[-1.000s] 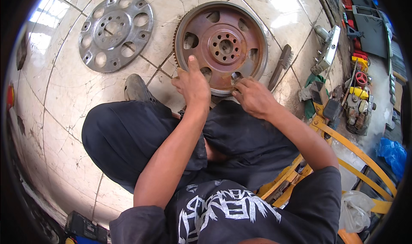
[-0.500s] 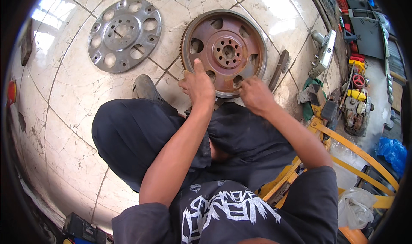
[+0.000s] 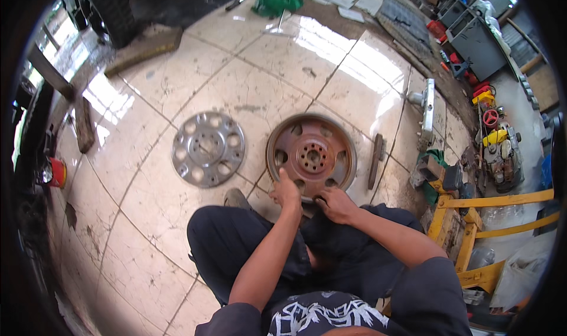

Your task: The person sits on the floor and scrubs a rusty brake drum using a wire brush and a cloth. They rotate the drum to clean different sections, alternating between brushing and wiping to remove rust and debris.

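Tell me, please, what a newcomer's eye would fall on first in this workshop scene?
Most striking is the round, rust-brown toothed metal flywheel lying flat on the glossy cream floor tiles at the centre, with the left hand and right hand resting on its near rim. To its left lies a silver perforated metal disc. At the right edge stands a yellow metal frame.

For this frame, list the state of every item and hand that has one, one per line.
Rusty toothed wheel: flat on the tiled floor, near edge under both hands.
Left hand: fingers pressed on the wheel's near rim.
Right hand: gripping the wheel's near edge; whether it pinches a small part, cannot tell.
Grey holed disc: flat on floor, untouched.
Dark flat bar: lying beside the wheel, untouched.
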Demonstrator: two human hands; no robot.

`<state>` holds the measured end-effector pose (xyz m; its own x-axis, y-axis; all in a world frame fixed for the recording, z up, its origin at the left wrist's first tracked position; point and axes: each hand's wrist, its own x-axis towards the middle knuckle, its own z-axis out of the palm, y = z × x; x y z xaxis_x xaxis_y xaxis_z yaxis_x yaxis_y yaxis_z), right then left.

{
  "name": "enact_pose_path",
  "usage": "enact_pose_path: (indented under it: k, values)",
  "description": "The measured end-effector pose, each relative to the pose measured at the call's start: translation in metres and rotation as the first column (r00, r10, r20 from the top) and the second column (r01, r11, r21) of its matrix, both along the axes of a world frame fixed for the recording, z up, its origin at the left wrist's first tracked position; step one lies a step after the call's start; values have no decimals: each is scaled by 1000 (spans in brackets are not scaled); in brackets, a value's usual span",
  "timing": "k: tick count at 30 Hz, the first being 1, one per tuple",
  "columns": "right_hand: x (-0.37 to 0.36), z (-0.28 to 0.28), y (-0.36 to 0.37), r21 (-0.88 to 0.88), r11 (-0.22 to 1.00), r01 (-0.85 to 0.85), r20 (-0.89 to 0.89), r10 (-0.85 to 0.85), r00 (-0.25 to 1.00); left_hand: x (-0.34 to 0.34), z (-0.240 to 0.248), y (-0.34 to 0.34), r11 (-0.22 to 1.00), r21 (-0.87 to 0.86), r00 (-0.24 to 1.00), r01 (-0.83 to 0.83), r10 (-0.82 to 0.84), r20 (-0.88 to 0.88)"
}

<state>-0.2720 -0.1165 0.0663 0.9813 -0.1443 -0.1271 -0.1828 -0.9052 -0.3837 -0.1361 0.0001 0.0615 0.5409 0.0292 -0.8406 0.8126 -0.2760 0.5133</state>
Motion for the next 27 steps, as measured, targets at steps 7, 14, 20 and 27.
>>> enact_pose_path:
  k: [7, 14, 20, 27]
  values:
    - [11, 7, -1, -236, 964, -122, -296, 48, 954, 10, -17, 13, 988, -87, 989, -131, 125, -78]
    - [17, 11, 13, -104, 994, 12, -200, -32, 979, 19, -13, 30, 913, -390, 993, -119, 107, -51]
    - [45, 7, 33, 96, 990, 102, -339, -64, 939, 21, -11, 38, 927, -375, 999, -21, 9, -34]
    - [26, 6, 25, 1, 998, 65, -198, -63, 978, 39, -24, 56, 910, -414, 999, 36, -45, -12]
